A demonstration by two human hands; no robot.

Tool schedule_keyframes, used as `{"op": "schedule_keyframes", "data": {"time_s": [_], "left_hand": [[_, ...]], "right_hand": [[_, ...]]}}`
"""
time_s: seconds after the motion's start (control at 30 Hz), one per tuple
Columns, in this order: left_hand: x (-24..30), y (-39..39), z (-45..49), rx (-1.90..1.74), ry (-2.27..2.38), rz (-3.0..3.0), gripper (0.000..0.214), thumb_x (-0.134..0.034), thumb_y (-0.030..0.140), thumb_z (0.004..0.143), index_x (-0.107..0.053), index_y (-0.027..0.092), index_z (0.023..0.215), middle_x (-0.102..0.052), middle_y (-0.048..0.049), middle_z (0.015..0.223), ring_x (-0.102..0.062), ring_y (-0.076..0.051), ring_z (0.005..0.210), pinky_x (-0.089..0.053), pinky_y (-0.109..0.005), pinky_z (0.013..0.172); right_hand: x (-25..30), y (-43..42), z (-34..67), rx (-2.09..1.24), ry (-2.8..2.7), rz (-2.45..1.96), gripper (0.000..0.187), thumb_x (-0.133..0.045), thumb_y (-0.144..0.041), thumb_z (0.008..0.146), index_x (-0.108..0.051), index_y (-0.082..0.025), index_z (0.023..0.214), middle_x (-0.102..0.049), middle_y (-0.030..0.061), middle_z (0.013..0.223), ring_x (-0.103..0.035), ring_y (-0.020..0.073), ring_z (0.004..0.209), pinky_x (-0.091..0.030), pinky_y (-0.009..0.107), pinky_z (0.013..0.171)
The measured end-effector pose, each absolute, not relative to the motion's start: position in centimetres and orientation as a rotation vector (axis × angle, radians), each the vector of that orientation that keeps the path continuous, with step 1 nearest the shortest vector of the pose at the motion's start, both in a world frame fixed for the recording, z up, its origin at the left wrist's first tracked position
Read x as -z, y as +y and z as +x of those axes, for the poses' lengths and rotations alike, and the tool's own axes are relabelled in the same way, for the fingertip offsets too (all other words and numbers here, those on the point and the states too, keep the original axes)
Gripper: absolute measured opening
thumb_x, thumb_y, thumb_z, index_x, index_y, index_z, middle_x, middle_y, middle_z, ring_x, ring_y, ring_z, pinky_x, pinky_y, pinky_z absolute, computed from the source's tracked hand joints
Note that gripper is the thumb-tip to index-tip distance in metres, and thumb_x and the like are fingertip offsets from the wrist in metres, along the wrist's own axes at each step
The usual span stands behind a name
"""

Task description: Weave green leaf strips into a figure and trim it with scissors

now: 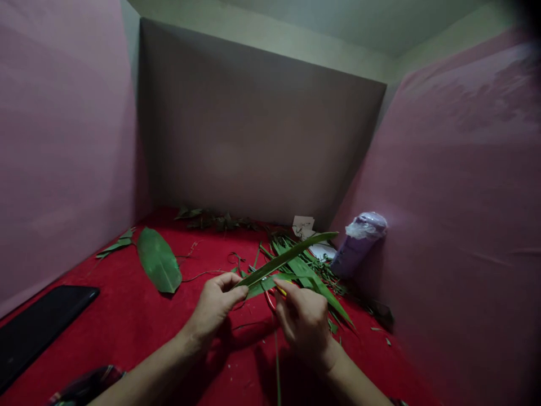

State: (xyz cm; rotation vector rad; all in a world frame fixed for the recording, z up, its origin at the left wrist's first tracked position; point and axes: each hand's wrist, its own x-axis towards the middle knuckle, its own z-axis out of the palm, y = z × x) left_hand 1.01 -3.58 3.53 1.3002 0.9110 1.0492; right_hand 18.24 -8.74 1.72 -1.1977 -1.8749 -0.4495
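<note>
A long narrow green leaf (287,258) is pinched at its near end by my left hand (217,301), thumb and fingers closed, its tip slanting up to the right. My right hand (306,316) is closed around scissors (269,299) with red and yellow handles. Their pivot shows as a small shiny spot beside the leaf; the blades are mostly hidden. A second strip of leaf lies under the first, between both hands. Just beyond my right hand is a pile of long green leaves and stems (325,293).
A broad oval leaf (158,259) lies left on the red cloth (122,316). A black phone-like slab (46,321) is at the left edge. A purple container with plastic over its top (359,242) stands right, near white paper (303,226). Leaf scraps (220,220) line the back wall.
</note>
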Motion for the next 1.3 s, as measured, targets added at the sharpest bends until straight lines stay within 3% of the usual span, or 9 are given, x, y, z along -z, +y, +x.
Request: {"op": "schedule_keyframes", "data": {"time_s": [0.13,0.27,0.4,0.57,0.67,0.77,0.97,1.3], "left_hand": [[-3.6,-3.7,0.9,-1.015,0.862,1.325,0.02,-0.064,0.03,0.062,-0.054,0.015,0.054,-0.047,0.0035,0.049,-0.039,-0.009,0.049,-0.029,-0.021,0.051],[-3.5,-3.5,0.5,-1.108,0.838,1.33,0.017,-0.062,0.029,0.067,-0.055,0.016,0.06,-0.052,0.0022,0.054,-0.045,-0.011,0.054,-0.034,-0.022,0.055],[-3.9,-3.3,0.3,-1.192,0.828,1.256,0.015,-0.065,0.025,0.064,-0.054,0.016,0.062,-0.054,0.0031,0.055,-0.048,-0.011,0.055,-0.037,-0.021,0.056],[-4.3,-3.5,0.4,-1.118,0.781,1.207,0.011,-0.067,0.022,0.064,-0.059,0.015,0.068,-0.062,0.0005,0.064,-0.052,-0.011,0.061,-0.041,-0.022,0.061],[-4.3,-3.6,0.5,-1.082,0.765,1.204,0.011,-0.067,0.022,0.064,-0.062,0.014,0.07,-0.063,-0.001,0.067,-0.052,-0.012,0.063,-0.042,-0.023,0.062],[-4.2,-3.5,0.5,-1.076,0.764,1.172,0.012,-0.067,0.023,0.065,-0.063,0.014,0.07,-0.063,-0.0014,0.067,-0.052,-0.011,0.062,-0.041,-0.022,0.062],[-4.0,-3.5,0.4,-1.004,0.759,1.177,0.014,-0.062,0.026,0.07,-0.065,0.013,0.073,-0.059,-0.0025,0.065,-0.052,-0.013,0.064,-0.041,-0.023,0.064],[-4.1,-3.6,0.4,-0.968,0.75,1.169,0.012,-0.059,0.025,0.07,-0.06,0.015,0.063,-0.053,0.0006,0.058,-0.052,-0.013,0.062,-0.039,-0.024,0.063]], "right_hand": [[-2.0,-8.3,18.4,0.463,-1.824,-1.29,0.012,-0.05,-0.017,0.081,-0.062,-0.016,0.085,-0.068,0.0034,0.069,-0.061,0.0131,0.058,-0.04,0.024,0.056],[-2.2,-8.4,18.0,0.413,-1.911,-1.304,0.014,-0.05,-0.018,0.081,-0.06,-0.017,0.071,-0.064,0.0013,0.059,-0.059,0.0127,0.053,-0.036,0.024,0.054],[-2.6,-9.2,17.7,0.413,-1.9,-1.135,0.007,-0.054,-0.016,0.079,-0.06,-0.016,0.081,-0.066,0.0016,0.065,-0.059,0.0136,0.057,-0.038,0.025,0.058],[-4.2,-10.3,17.8,0.376,-1.811,-1.315,0.024,-0.057,-0.024,0.078,-0.059,-0.016,0.1,-0.063,0.0057,0.073,-0.056,0.0173,0.063,-0.037,0.027,0.057],[-4.6,-10.7,17.4,0.122,-1.852,-1.393,0.012,-0.053,-0.026,0.081,-0.062,-0.019,0.084,-0.058,0.0024,0.066,-0.052,0.0151,0.06,-0.034,0.026,0.055],[-4.3,-10.6,16.9,-0.23,-1.796,-1.393,0.022,-0.049,-0.026,0.083,-0.057,-0.017,0.065,-0.051,-0.0012,0.057,-0.045,0.011,0.053,-0.031,0.024,0.051],[-3.4,-9.5,16.7,-1.021,-1.384,-1.284,0.036,-0.053,-0.041,0.077,-0.044,-0.015,0.054,-0.033,-0.0061,0.048,-0.028,0.006,0.044,-0.021,0.02,0.042],[-2.5,-8.6,17.2,-1.567,-0.966,-1.098,0.035,-0.066,-0.042,0.066,-0.048,-0.014,0.054,-0.045,-0.0054,0.044,-0.034,0.0041,0.037,-0.024,0.018,0.039]]}}
